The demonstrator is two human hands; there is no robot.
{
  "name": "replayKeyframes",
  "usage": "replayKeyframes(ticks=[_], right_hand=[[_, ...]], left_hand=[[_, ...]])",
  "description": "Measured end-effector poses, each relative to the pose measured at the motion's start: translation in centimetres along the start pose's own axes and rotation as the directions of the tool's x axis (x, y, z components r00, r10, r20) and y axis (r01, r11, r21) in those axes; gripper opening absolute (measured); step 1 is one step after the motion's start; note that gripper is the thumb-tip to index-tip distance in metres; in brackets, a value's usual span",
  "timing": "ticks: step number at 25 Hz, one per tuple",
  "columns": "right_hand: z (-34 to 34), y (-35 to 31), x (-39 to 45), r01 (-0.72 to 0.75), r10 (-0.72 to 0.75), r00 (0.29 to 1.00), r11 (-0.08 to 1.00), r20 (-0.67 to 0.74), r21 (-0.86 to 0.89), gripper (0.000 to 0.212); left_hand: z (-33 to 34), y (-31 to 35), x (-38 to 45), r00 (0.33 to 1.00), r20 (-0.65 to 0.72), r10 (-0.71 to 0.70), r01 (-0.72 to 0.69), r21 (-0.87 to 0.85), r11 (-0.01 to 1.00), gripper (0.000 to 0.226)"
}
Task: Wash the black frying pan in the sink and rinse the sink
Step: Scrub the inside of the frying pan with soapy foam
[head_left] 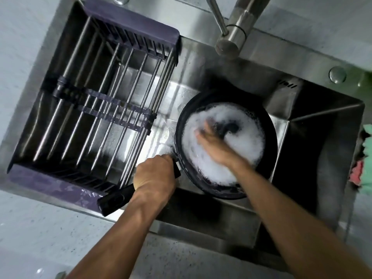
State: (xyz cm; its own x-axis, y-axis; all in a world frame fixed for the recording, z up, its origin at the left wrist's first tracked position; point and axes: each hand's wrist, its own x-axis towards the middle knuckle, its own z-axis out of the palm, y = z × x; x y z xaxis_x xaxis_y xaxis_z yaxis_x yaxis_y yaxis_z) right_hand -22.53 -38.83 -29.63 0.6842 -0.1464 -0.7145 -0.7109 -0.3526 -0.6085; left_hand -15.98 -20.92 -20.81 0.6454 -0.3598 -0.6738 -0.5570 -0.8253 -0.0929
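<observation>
A black frying pan [270,125] sits in the steel sink [302,125], its inside covered with white foam. My left hand [155,176] grips the pan's black handle [115,200], which sticks out toward the sink's front edge. Inside the pan, my right hand [213,141] lies in the foam with its fingers stretched out, blurred by motion. Whether it holds a sponge or cloth cannot be made out.
A steel drying rack with purple ends [96,101] spans the left half of the sink. The faucet [233,37] stands at the back, above the pan. Coloured cloths [362,158] lie at the right edge. Speckled countertop [60,238] runs along the front.
</observation>
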Motion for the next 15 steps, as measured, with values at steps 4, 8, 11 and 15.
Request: replayKeyframes(ticks=[4, 8, 11, 15], right_hand=[[0.6, 4.5, -4.2, -0.174, 0.168, 0.985, 0.968, -0.045, -0.183, 0.077], [1.6, 0.4, -0.1, -0.023, 0.025, 0.999, 0.997, -0.034, 0.068, 0.069], [-1.8, 3.6, -2.3, -0.156, 0.134, 0.978, 0.979, -0.160, -0.134, 0.069], [5.1, -2.9, -3.1, -0.029, 0.012, 0.999, 0.916, 0.044, 0.399, 0.080]], left_hand=[[-0.3, -0.1, -0.3, 1.000, 0.010, -0.004, 0.004, -0.006, 1.000, 0.030], [-0.1, 0.0, -0.1, 1.000, 0.013, -0.009, 0.009, -0.027, 1.000, 0.028], [0.0, 0.0, -0.1, 1.000, 0.020, -0.024, 0.024, -0.040, 0.999, 0.027], [0.2, -0.1, 0.0, 1.000, 0.003, -0.007, 0.007, -0.016, 1.000, 0.026]])
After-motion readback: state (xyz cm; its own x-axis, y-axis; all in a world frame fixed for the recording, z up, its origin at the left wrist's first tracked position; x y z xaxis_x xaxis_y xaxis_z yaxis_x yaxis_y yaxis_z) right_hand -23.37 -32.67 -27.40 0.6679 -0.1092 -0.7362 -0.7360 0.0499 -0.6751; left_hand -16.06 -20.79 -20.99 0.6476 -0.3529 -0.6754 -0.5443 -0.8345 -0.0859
